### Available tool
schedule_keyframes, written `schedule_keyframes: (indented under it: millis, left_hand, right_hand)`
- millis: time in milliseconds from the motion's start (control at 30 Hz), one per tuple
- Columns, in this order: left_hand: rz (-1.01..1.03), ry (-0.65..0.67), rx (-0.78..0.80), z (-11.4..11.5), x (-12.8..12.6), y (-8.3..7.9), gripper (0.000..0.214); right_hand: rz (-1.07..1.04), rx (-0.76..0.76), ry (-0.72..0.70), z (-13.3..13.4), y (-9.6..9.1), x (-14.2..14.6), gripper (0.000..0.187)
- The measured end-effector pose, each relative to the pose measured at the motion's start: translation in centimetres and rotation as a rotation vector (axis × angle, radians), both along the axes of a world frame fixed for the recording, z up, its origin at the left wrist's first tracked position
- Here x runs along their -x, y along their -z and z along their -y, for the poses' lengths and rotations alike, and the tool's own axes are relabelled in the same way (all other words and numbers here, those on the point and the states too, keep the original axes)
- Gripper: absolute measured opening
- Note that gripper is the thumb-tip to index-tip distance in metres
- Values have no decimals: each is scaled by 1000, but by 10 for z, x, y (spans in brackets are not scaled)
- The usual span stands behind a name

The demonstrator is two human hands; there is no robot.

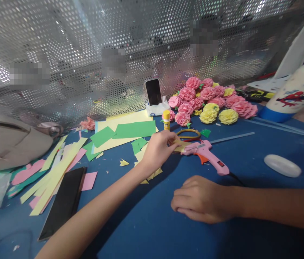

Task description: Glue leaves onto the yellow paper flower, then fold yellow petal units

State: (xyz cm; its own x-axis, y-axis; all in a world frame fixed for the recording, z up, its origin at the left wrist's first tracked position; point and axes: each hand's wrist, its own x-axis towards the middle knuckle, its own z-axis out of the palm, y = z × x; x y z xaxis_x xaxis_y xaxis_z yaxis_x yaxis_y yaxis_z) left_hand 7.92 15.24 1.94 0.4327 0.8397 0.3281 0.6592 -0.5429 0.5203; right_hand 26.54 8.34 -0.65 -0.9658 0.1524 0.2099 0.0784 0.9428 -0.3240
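Note:
My left hand [157,149] reaches forward over the blue table [146,223] and pinches a tan strip of paper or tape [180,145] beside a pink glue gun [207,155]. The glue gun lies on its side, with its nozzle toward my fingers. A brownish ring [188,133] rests just behind it. My right hand [199,199] rests on the table nearer to me, fingers curled into a loose fist with nothing visible in it. Yellow paper scraps [152,172] lie under my left wrist.
Pink and yellow paper flowers [208,100] are heaped at the back. A yellow glue stick [166,119], a propped phone [153,92], green and yellow sheets [130,130], paper strips [55,172], a dark phone [64,201], a white oval [282,165] and a bottle [294,91] surround the work area.

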Motion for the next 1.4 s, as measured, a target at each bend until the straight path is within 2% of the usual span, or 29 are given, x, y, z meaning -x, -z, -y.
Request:
schedule_keyframes:
  millis: [533, 867, 1100, 1400]
  left_hand:
    - [23, 35, -15, -2, -2, 5, 29]
    - [27, 20, -28, -3, 2, -11, 29]
    - [6, 37, -23, 1, -2, -7, 29]
    - [-38, 25, -9, 1, -2, -12, 29]
  right_hand:
    - [2, 0, -1, 1, 1, 0, 15]
    - [0, 8, -3, 0, 3, 0, 15]
    - [3, 7, 0, 0, -3, 0, 16]
    - [-1, -5, -7, 0, 0, 0, 15]
